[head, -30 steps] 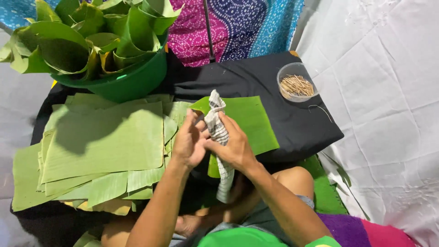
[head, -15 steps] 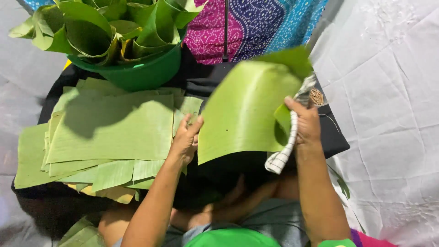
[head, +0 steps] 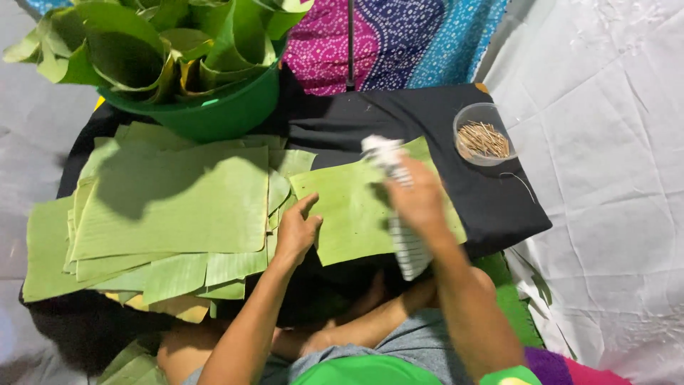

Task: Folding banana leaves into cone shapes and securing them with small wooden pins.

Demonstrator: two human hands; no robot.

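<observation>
I am pressing my left hand (head: pixel 298 232) down on the near-left edge of a single banana leaf piece (head: pixel 349 214), which is lying flat on the black cloth-covered counter (head: pixel 427 114), just to the right of the leaf stack (head: pixel 171 207). My left grip is open, fingers spread and flat on the leaf, holding nothing, only pinning it. My right hand (head: pixel 417 199) is closing around a white checked cloth (head: pixel 406 246), its grip wrapped about the bunched fabric, and the cloth is resting on the upper right part of the leaf; one end is sticking up past my knuckles and the other is hanging below my wrist. The hand is blurred, so I cannot tell exactly how tight the fingers are.

I am judging the leaf to be very light, thin and flexible, smooth on its face and easy to tear along its ribs, so I am keeping it flat and would take it by an edge or corner rather than pinch the middle.

Beyond the stack a green basin (head: pixel 221 107) is holding rolled leaf cones (head: pixel 128 57), and a small clear bowl of wooden picks (head: pixel 484 135) is sitting near the counter's right end.
</observation>
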